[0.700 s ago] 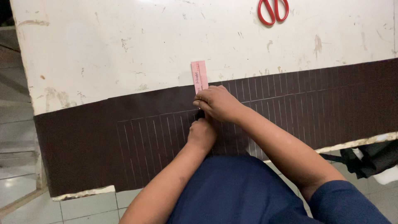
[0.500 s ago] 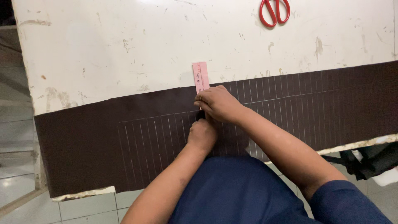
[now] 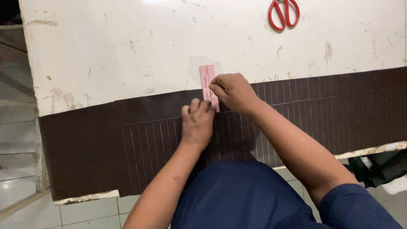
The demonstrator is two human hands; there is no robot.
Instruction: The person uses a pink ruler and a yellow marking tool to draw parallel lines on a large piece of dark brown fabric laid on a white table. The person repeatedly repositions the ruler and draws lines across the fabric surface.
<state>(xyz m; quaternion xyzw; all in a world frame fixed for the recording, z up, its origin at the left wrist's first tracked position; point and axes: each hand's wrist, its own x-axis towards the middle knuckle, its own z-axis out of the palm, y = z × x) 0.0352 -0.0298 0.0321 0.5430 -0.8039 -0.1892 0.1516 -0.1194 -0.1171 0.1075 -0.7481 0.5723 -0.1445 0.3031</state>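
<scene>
A dark brown sheet ruled with thin white parallel lines lies along the near edge of a white table. A narrow pink strip stands upright across the sheet's far edge. My left hand presses its fingertips on the lower part of the strip and covers that part. My right hand is to the right of the strip. Its fingers are pinched at the strip's right edge around what looks like a thin marking tool, which is mostly hidden.
Red-handled scissors lie at the far right of the stained tabletop. The sheet overhangs the table's chipped front edge. Tiled floor shows below, and a dark bag sits at the lower right.
Both hands have moved up along the pink strip toward the sheet's far edge. The left hand's fingertips are now beside the right hand. The strip has stayed in place.
</scene>
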